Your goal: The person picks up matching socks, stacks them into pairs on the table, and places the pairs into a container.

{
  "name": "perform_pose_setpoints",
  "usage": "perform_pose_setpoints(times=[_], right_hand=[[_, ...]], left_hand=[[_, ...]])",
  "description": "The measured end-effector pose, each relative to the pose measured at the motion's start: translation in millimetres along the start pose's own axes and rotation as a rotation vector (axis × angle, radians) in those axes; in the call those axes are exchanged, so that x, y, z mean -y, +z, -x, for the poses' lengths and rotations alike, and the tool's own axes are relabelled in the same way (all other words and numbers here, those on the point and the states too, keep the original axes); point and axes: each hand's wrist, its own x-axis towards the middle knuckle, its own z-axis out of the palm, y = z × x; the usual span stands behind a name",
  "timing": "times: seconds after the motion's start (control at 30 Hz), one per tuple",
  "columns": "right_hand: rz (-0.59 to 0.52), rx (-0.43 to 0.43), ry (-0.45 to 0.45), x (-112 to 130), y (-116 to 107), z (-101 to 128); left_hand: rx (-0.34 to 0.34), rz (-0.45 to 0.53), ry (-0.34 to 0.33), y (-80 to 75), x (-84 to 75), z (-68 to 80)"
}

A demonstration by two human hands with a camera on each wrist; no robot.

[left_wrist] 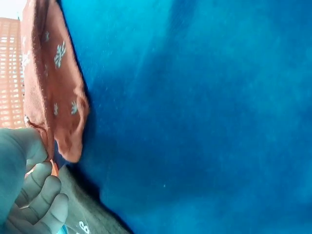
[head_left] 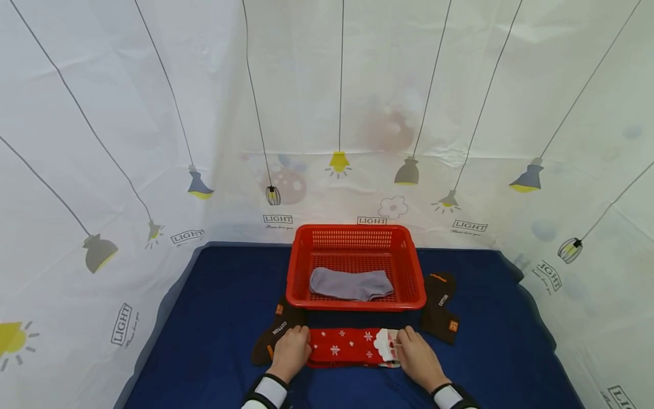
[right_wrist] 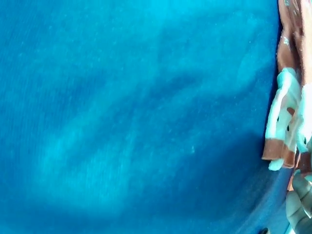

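While both hands (head_left: 291,352) pinch it, the red sock (head_left: 347,345) lies flat.

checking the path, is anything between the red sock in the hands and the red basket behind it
Nothing visible blocks it. The red sock lies just in front of the red basket, held at its ends by the left hand and right hand. The basket holds only a grey sock; the dark socks lie off to the sides.

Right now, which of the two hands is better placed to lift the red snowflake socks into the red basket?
Probably the left hand. It pinches the plain end of the red socks, as the left wrist view shows. The right hand only touches the Santa end. Both are about equally near the red basket.
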Motion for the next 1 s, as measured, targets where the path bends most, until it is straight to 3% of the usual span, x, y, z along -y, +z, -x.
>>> perform_pose_setpoints(times=[0.27, 0.5, 0.73, 0.87, 1.0], right_hand=[[0.010, 0.045, -0.002, 2.3, 2.6, 3.7], [0.032, 0.143, 0.023, 1.7, 3.6, 6.6], [0.025, 0.151, 0.026, 1.3, 2.5, 8.1], [0.026, 0.130, 0.012, -0.2, 2.3, 8.3], [0.059, 0.072, -0.011, -3.9, 3.2, 8.5]], left_hand=[[0.024, 0.020, -0.014, 7.2, 3.9, -0.3], [0.058, 0.021, -0.054, 8.4, 2.8, 1.4], [0.096, 0.038, -0.106, 7.5, -0.7, 1.4], [0.102, 0.041, -0.102, 2.6, -2.9, 2.8], [0.063, 0.006, -0.074, 1.7, -2.0, 6.1]])
